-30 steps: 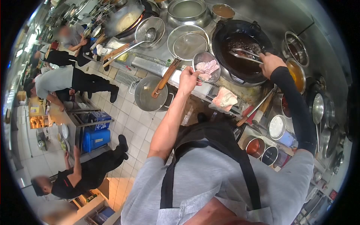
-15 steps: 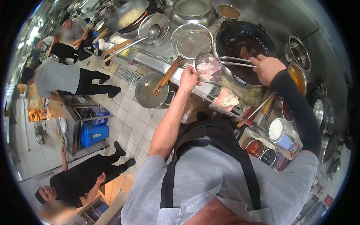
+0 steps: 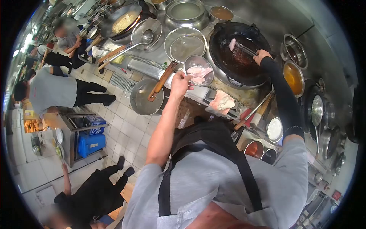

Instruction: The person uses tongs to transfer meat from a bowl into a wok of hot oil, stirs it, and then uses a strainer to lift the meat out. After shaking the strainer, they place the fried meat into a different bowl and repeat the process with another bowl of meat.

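Note:
My left hand grips the rim of a small bowl that holds several pieces of pale pink meat. My right hand is closed on metal tongs, stretched out over a black wok with dark liquid in it. One piece of meat is pinched at the tips of the tongs, above the liquid. Left of the bowl lies a wire strainer with a wooden handle.
A large pot stands left of the counter. Behind are a steel pot and another wok. A bowl of orange liquid sits right of the black wok. Several co-workers, one in grey, stand at the left.
The tongs have moved from the bowl to over the wok, now with a piece of meat in their tips. The view has shifted slightly, and the co-worker in black has moved.

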